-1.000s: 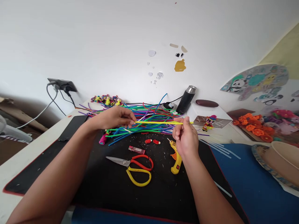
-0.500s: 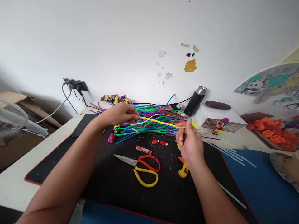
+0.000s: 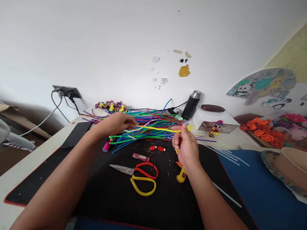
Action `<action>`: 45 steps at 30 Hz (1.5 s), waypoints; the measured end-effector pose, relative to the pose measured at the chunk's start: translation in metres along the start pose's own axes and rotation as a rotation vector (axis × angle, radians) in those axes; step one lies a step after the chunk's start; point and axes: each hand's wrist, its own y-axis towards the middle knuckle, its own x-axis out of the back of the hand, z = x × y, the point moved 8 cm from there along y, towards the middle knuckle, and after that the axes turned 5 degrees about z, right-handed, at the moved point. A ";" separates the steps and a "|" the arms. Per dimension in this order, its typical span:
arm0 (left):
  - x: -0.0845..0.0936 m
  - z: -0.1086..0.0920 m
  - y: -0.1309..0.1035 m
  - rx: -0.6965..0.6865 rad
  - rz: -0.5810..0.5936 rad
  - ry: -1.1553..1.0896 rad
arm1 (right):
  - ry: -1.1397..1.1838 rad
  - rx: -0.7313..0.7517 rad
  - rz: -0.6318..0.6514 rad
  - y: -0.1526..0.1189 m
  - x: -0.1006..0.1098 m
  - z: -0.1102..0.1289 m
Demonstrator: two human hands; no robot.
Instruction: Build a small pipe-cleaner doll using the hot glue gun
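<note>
A yellow pipe cleaner strand [image 3: 158, 128] stretches nearly level between my hands, above a pile of coloured pipe cleaners [image 3: 144, 134]. My left hand [image 3: 120, 123] pinches its left end between closed fingertips. Thumb and fingers of my right hand [image 3: 186, 142] close on the strand toward its right end, and yellow tips stick out beyond them. Below lie scissors [image 3: 133, 171] with one red and one yellow handle, a red lighter [image 3: 141, 157] and two small red pieces [image 3: 157, 148]. Partly behind my right hand is a yellow glue gun [image 3: 181, 175].
A black flask [image 3: 191, 105] leans near the wall beside a white box [image 3: 216, 119] with a small figure [image 3: 216, 128] at its front. Clear glue sticks [image 3: 227, 155] lie at right. More figures [image 3: 110, 105] sit at the back left, near a phone [image 3: 76, 134].
The camera view has turned to the right, so the table things appear further left. Both hands still hold the yellow strand, at about the same spacing.
</note>
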 end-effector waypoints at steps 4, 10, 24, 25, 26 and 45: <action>0.010 0.007 -0.001 0.015 -0.127 -0.138 | 0.014 -0.012 -0.017 0.001 0.002 0.002; 0.056 0.014 -0.026 0.046 -0.668 -0.497 | 0.039 0.033 -0.058 0.004 0.009 0.009; 0.003 -0.069 -0.032 -0.161 -0.082 -0.365 | -0.265 0.219 0.171 -0.020 -0.020 0.028; -0.007 -0.076 -0.032 -0.178 0.009 -0.370 | -0.261 0.202 0.195 -0.020 -0.022 0.026; -0.018 -0.082 -0.032 -0.198 0.085 -0.366 | -0.250 0.177 0.224 -0.020 -0.025 0.023; -0.087 -0.076 0.004 -0.188 0.015 -0.134 | -0.053 -0.134 0.250 -0.011 -0.025 -0.002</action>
